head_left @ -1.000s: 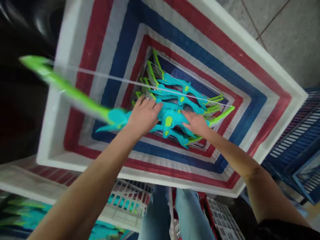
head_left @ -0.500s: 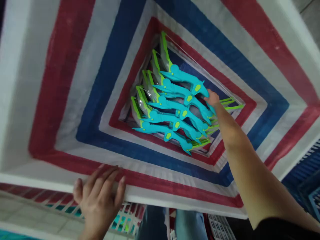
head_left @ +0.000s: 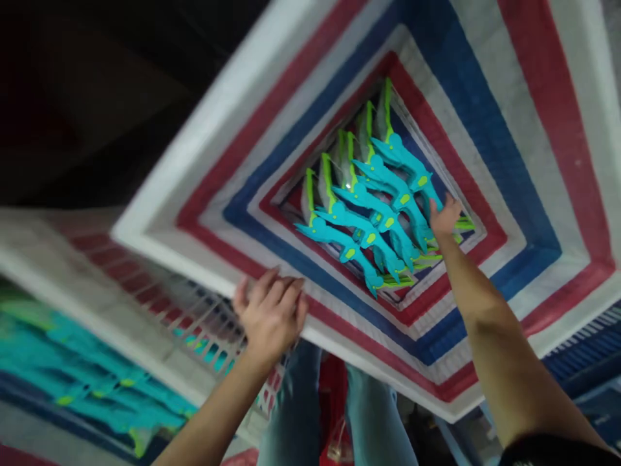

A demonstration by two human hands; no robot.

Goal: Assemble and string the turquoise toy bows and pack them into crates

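Note:
A deep basket point(head_left: 490, 149) lined with red, white and blue stripes fills much of the view, tilted in the frame. At its bottom lie several turquoise toy-like pieces point(head_left: 359, 226) with lime-green parts, side by side in a row. My left hand point(head_left: 272, 307) rests over the basket's near rim, fingers spread a little over the edge. Deep inside the basket, my right hand point(head_left: 445, 213) is beside the right end of the topmost pieces, its fingers apart and holding nothing that I can see.
At the lower left stands another white slatted basket point(head_left: 97, 285), with more turquoise pieces point(head_left: 72, 375) beside it. A blue slatted crate point(head_left: 587, 343) is at the right edge. My legs in jeans point(head_left: 295, 408) show below the basket.
The view has turned and shifted, so the basket's left corner now shows. My right hand has opened and come off the end of the topmost piece. My left hand remains on the rim.

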